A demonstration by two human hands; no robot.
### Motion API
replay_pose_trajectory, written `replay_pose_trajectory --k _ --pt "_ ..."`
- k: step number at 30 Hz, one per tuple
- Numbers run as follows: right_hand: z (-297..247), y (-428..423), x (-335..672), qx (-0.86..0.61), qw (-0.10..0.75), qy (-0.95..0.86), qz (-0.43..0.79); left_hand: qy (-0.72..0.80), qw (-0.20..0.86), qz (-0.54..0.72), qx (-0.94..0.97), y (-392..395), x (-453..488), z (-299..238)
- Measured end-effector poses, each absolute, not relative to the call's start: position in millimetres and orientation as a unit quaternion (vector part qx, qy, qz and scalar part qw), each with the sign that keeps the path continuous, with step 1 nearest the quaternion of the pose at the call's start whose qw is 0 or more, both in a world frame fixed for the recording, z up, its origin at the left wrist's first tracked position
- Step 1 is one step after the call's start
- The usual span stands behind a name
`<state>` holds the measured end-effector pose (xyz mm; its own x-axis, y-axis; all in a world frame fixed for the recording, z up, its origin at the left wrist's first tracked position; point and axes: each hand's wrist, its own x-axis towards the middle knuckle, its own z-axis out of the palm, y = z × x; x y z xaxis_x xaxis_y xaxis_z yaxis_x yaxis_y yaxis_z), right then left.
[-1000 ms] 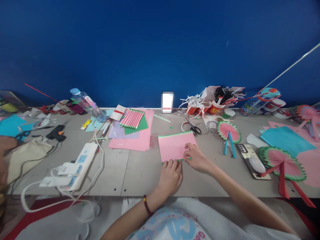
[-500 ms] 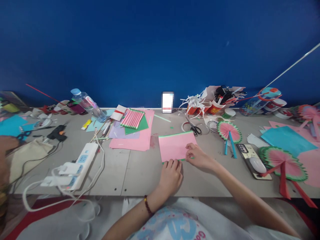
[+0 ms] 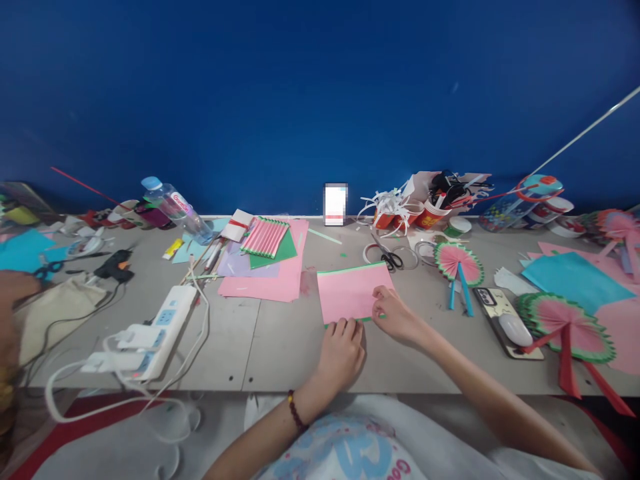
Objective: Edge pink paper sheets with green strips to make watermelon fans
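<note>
A pink sheet of paper with green strips along its far and near edges lies flat on the table in front of me. My left hand holds down the near edge, its bent fingertips side by side on the green strip and its thumb hidden. On the sheet's right part rests my right hand, fingers curled in towards the thumb at the near right corner. Just beyond the sheet are black-handled scissors and tape rolls. A pleated pink paper piece with green edges lies on stacked coloured sheets at left.
At left are a power strip with cables, a leaning bottle and a glue gun. Pink-green paper fans, a phone and a mouse lie right. Cups stand behind. Another person's arm shows far left.
My right hand has shifted very slightly to the right over the pink paper. My left hand and the sheet stay in place.
</note>
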<state>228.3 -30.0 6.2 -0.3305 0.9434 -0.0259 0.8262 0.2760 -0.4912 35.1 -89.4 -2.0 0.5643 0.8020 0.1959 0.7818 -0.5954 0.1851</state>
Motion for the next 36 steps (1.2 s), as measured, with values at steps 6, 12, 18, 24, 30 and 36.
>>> replay_pose_trajectory --k 6,12,18,24,30,36 --pt "-1.9 -31.6 228.3 -0.56 0.164 -0.787 0.198 0.448 0.04 0.121 0.885 -88.7 34.5 -1.5" --pt "-2.1 -34.8 225.3 -0.566 0.161 -0.788 0.182 0.449 0.035 0.122 0.885 -89.5 35.1 -0.5" --pt "15.0 -41.8 219.7 -0.593 0.153 -0.774 0.16 0.449 0.027 0.123 0.884 -89.8 35.4 -0.4" --pt "14.7 -68.5 211.4 -0.6 0.178 -0.78 0.023 0.451 0.022 0.128 0.883 -90.1 36.5 -2.6" --pt "-4.8 -108.7 193.1 -0.564 0.198 -0.8 -0.048 0.45 0.014 0.15 0.88 -90.3 36.8 -4.3" --pt "-4.1 -112.2 192.6 -0.592 0.187 -0.781 -0.07 0.449 0.001 0.142 0.882 -90.0 36.3 -6.5"
